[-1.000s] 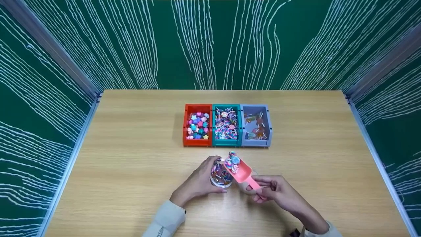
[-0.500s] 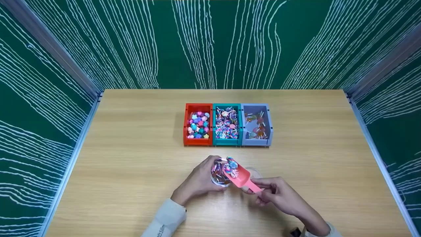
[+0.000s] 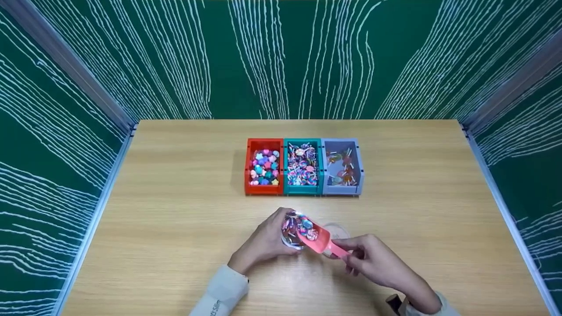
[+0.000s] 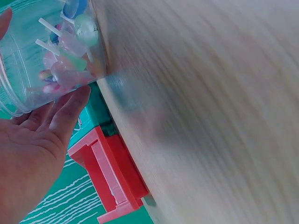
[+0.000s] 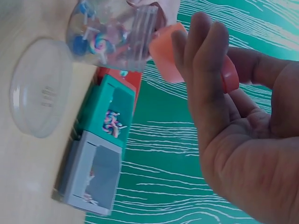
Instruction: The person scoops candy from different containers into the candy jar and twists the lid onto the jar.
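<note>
A clear plastic jar (image 4: 23, 60) stands on the table with small lollipop charms inside. My left hand (image 3: 263, 239) grips it round the side, fingers behind and thumb in front. In my right hand (image 3: 373, 261) the handle of a pink scoop (image 3: 322, 239) is pinched. Swirl lollipop charms (image 3: 308, 230) lie in the scoop's bowl, whose front edge is at the jar's mouth. From the right wrist view, the scoop tip meets the threaded rim of the jar (image 5: 112, 35). A clear round lid (image 5: 39, 88) lies flat beside the jar, partly under the scoop in the head view.
Behind the jar three joined bins stand in a row: a red bin (image 3: 264, 190) of star and heart beads, a teal bin (image 3: 303, 190) of swirl lollipops, and a grey bin (image 3: 341, 190) of translucent lollipops. Green walls (image 3: 254, 61) with white lines surround the table.
My right hand has brought the scoop slightly left and down, over the jar's mouth, and tilted it. The lollipop charms have shifted toward the jar. My left hand holds the jar in place.
</note>
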Demonstrator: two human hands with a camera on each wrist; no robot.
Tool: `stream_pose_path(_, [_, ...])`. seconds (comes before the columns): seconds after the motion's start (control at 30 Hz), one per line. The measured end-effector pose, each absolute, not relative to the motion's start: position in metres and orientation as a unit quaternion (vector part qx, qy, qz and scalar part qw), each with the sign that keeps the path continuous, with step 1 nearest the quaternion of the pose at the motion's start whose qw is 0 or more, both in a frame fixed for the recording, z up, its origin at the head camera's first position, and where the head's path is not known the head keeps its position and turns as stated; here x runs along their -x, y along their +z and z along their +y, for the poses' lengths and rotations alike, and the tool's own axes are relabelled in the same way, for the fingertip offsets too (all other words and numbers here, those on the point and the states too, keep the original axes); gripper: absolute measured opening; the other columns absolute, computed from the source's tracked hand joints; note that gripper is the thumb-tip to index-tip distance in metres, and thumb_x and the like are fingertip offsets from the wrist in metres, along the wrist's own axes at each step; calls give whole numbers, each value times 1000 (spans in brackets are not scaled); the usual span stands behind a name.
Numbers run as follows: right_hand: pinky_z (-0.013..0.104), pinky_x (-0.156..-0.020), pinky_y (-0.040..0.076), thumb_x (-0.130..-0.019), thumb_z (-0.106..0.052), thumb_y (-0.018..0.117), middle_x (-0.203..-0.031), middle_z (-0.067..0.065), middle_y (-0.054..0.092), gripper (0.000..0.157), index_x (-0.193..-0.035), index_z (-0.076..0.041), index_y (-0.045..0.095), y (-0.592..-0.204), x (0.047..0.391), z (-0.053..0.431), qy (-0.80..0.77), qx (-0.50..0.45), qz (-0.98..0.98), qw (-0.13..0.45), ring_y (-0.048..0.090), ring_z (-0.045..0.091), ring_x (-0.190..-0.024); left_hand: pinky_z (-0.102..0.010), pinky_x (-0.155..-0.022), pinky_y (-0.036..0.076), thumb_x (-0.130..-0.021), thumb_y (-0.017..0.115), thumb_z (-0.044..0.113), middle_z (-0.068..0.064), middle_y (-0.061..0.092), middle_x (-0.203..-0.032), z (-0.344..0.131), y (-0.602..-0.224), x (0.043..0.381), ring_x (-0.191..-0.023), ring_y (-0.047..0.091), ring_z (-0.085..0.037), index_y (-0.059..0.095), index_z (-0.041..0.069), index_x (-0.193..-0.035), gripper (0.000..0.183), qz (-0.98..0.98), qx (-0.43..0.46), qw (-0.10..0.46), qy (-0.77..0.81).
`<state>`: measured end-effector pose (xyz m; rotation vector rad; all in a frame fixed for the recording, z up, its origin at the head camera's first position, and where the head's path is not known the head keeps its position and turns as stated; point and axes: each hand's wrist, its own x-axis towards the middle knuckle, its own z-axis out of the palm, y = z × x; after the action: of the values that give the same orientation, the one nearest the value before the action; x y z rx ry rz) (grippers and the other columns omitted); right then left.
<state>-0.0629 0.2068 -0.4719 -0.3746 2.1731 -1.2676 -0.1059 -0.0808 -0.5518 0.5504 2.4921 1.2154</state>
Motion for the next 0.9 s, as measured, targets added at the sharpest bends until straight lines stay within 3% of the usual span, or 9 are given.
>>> stream_pose_path(0.37, [22,-51,49,-92,8,63,-77,0,67,42,-133,3,70,-457,64,197,-420,137,850,287,64,17,-62,-44,-119,43,-78,96,30,0,55,-142,-81,-552,105,-134,54,-21,42,18,-151,92,872,-179,166,425])
stream_pose_path(0.9, [19,-47,37,-90,6,66,-69,-8,58,36,-125,4,75,-446,58,188,-348,191,899,184,45,3,-53,-46,-118,43,-76,97,31,-2,57,-140,-81,-552,106,-132,56,-23,44,16,-148,91,875,-190,153,418])
